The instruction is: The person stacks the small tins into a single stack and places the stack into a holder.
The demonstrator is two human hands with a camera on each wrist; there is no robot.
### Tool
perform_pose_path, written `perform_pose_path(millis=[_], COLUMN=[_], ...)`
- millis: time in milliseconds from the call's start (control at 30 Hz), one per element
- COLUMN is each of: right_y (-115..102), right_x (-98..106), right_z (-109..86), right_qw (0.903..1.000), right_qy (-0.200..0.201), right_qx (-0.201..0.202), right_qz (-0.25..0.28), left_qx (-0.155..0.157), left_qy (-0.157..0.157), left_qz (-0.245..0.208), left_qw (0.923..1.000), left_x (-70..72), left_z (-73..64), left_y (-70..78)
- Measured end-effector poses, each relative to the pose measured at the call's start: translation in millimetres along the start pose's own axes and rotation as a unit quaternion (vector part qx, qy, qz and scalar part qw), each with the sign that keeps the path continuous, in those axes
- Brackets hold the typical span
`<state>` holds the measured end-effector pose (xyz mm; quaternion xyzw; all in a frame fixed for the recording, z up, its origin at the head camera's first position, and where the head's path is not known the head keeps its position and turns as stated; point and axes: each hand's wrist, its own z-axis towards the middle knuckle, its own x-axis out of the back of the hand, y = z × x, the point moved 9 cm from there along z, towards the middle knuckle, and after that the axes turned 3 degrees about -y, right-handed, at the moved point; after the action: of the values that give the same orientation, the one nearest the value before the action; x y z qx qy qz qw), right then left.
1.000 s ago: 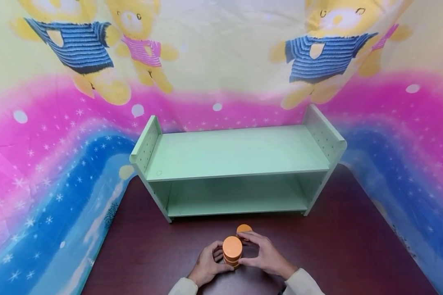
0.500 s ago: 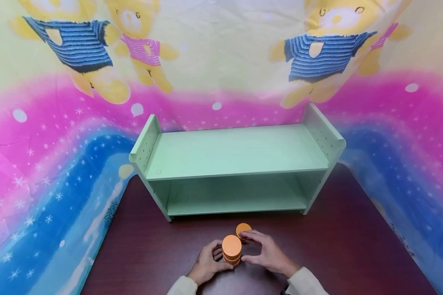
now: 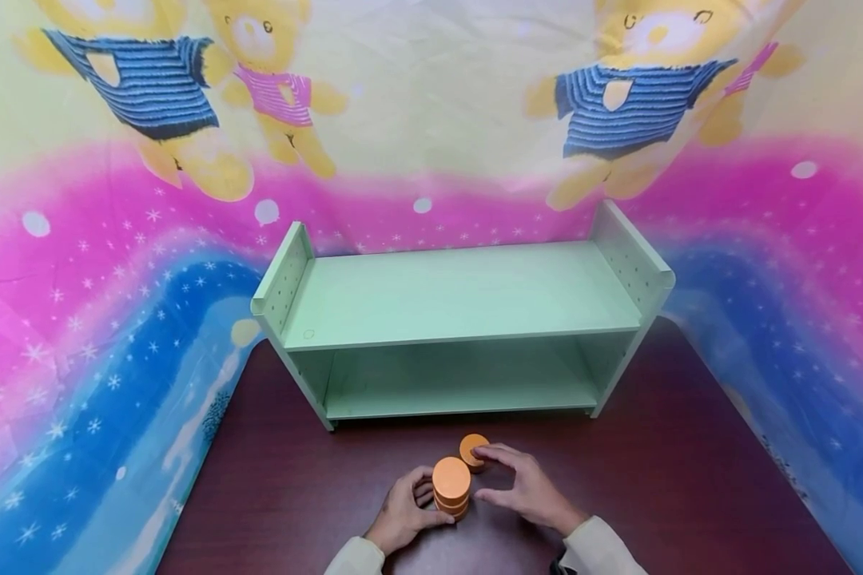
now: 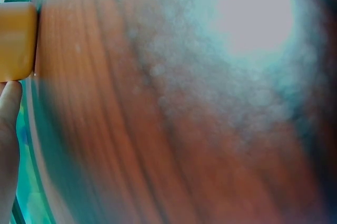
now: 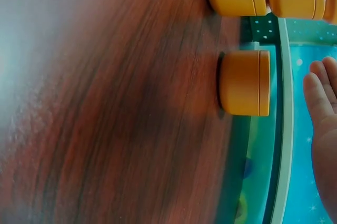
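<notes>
A stack of round orange lidded jars (image 3: pixel 451 479) stands upright on the dark table. My left hand (image 3: pixel 403 511) holds its lower part, thumb in front and fingers curled around the far left side. One finger (image 4: pixel 9 108) meets a jar (image 4: pixel 16 40) in the left wrist view. Just behind the stack, to its right, a single orange jar (image 3: pixel 469 447) sits on the table. My right hand (image 3: pixel 525 487) holds nothing, its thumb apart from the stack and its fingertips overlapping the single jar's lid in the head view. In the right wrist view its fingers (image 5: pixel 316 95) are extended above that jar's level.
A pale green two-tier shelf (image 3: pixel 460 295) stands behind the jars, with raised side panels. The dark red-brown table (image 3: pixel 280 487) extends around it. A printed cloth (image 3: pixel 431 104) with teddy bears hangs behind and along both sides.
My right hand has drawn away from the stack to the right, its thumb leaving the stack's side. Its fingers now reach over the single jar. My left hand keeps its hold on the stack.
</notes>
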<state>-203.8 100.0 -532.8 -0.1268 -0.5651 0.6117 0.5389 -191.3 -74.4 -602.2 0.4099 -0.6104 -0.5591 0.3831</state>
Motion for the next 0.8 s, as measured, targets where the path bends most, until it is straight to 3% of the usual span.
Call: perform_pose_path(millis=[167, 367, 600, 800], right_y=[3, 9, 15, 20], right_x=[2, 5, 9, 11], right_z=[-0.1, -0.3, 0.0, 2.5], right_qw=[0.9999, 0.9995, 0.9960, 0.9938], right_qy=[0.009, 0.019, 0.036, 0.045], right_qx=[0.006, -0.020, -0.043, -0.068], right_qz=[-0.003, -0.013, -0.069, -0.076], left_qx=[0.001, 0.001, -0.006, -0.005], left_qy=[-0.004, -0.005, -0.007, -0.007], left_qz=[-0.004, -0.006, 0.014, 0.013], left_qw=[1.0000, 1.0000, 0.9999, 0.9999], left_x=[-0.1, -0.2, 0.1, 0.0], left_z=[-0.2, -0.5, 0.6, 0.2], left_y=[-0.6, 0.0, -2.5, -2.9])
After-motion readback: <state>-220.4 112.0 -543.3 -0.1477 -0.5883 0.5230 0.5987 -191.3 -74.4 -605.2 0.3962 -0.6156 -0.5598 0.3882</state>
